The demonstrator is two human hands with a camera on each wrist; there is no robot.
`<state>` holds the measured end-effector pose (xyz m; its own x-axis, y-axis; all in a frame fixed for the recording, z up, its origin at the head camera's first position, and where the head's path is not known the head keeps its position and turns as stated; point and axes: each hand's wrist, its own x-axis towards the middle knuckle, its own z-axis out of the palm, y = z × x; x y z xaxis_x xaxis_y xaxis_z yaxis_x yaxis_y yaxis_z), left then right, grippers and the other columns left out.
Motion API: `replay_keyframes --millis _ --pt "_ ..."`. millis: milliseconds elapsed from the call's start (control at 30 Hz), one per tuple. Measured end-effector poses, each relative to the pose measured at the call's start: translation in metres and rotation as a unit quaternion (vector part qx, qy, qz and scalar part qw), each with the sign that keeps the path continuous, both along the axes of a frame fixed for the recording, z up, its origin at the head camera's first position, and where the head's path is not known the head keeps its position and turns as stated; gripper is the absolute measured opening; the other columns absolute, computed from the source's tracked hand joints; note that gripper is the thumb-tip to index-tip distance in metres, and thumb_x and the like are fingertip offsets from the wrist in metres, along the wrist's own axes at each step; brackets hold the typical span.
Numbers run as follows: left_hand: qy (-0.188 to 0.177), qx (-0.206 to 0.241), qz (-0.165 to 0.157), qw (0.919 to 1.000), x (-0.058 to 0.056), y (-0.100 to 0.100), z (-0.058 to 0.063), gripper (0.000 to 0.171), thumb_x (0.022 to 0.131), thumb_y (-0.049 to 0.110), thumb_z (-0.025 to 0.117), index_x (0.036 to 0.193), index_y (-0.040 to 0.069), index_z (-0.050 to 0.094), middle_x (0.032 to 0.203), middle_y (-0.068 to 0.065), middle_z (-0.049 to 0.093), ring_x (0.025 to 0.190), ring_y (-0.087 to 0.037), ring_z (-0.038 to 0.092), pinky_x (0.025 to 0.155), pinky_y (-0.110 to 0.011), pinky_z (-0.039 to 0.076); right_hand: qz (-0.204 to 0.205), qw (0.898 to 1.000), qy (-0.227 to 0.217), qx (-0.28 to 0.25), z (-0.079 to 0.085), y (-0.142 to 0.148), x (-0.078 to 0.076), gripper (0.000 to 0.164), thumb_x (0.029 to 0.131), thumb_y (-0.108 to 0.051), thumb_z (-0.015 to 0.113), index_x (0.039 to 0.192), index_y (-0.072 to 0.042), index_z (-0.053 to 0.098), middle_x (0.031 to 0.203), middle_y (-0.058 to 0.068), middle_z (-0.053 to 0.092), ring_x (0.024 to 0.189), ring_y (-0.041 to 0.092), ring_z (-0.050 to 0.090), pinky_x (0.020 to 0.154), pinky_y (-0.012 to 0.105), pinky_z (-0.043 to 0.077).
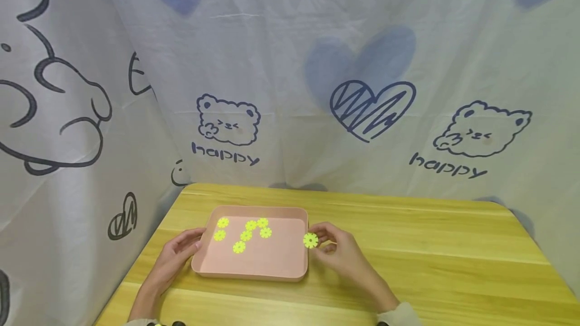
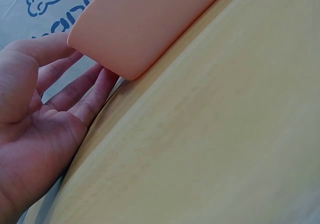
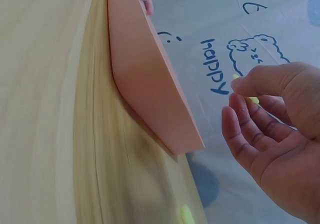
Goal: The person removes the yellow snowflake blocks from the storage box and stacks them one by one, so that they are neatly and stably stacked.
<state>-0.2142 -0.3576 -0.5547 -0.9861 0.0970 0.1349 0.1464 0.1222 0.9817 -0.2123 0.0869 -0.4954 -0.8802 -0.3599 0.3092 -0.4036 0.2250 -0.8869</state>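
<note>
A shallow pink tray [image 1: 276, 260] lies on the wooden table, with several yellow-green notched plastic discs [image 1: 246, 236] spread over its floor. My left hand [image 1: 174, 253] holds the tray's left side, the thumb at the rim and the other fingers against the outer wall [image 2: 135, 24]. Just off the tray's right rim, my right hand [image 1: 337, 248] pinches one notched disc [image 1: 310, 240] between thumb and fingertips. In the right wrist view only slivers of that disc [image 3: 252, 99] show between the fingers.
The wooden table [image 1: 430, 255] extends to the right of the tray. Behind and on the left hangs a white cloth [image 1: 290, 155] printed with hearts and bears. In the right wrist view a blurred yellow piece [image 3: 187, 215] shows near the table's edge.
</note>
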Motion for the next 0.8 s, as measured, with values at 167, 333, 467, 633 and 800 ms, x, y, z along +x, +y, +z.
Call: replay_keyframes --millis 167,333,467,633,800 --pt "0.001 -0.005 0.008 1.0 0.001 0.001 -0.001 0.046 0.104 0.012 0.061 0.144 -0.008 0.049 0.142 -0.011 0.059 0.121 -0.002 0.059 0.1 -0.018 0.049 -0.008 1.0 0.02 0.006 -0.003 0.011 -0.001 0.038 0.083 0.008 0.075 0.118 -0.003 0.066 0.109 0.008 0.069 0.092 0.021 0.065 0.072 0.027 0.061" --pt "-0.003 -0.003 0.007 1.0 0.003 0.003 -0.001 0.048 0.104 0.013 0.062 0.145 -0.008 0.048 0.143 -0.013 0.057 0.121 -0.002 0.059 0.099 -0.018 0.049 -0.029 0.999 0.034 0.022 -0.007 0.021 -0.003 0.041 0.081 0.008 0.078 0.118 -0.006 0.067 0.106 0.003 0.068 0.09 0.018 0.063 0.071 0.027 0.06" --pt "-0.004 -0.001 0.003 1.0 0.004 0.003 -0.002 0.048 0.105 0.013 0.061 0.146 -0.009 0.047 0.144 -0.016 0.056 0.121 -0.001 0.059 0.099 -0.018 0.05 -0.044 0.998 0.039 0.029 -0.011 0.028 -0.003 0.041 0.081 0.007 0.079 0.117 -0.008 0.068 0.103 0.002 0.067 0.09 0.02 0.062 0.072 0.029 0.06" --pt "-0.002 0.0 0.007 1.0 0.004 0.003 -0.004 0.047 0.105 0.012 0.061 0.145 -0.009 0.048 0.144 -0.017 0.056 0.121 -0.003 0.059 0.099 -0.019 0.05 -0.061 0.997 0.036 0.036 -0.015 0.036 -0.004 0.042 0.08 0.008 0.08 0.117 -0.009 0.068 0.101 0.001 0.066 0.089 0.021 0.061 0.072 0.029 0.06" --pt "-0.004 -0.006 0.017 0.9998 0.005 0.004 -0.005 0.047 0.105 0.013 0.061 0.145 -0.009 0.048 0.144 -0.02 0.055 0.12 -0.002 0.059 0.098 -0.018 0.05 -0.073 0.995 0.05 0.046 -0.021 0.043 -0.007 0.042 0.081 0.007 0.081 0.118 -0.008 0.068 0.103 0.001 0.066 0.089 0.018 0.061 0.071 0.028 0.06"
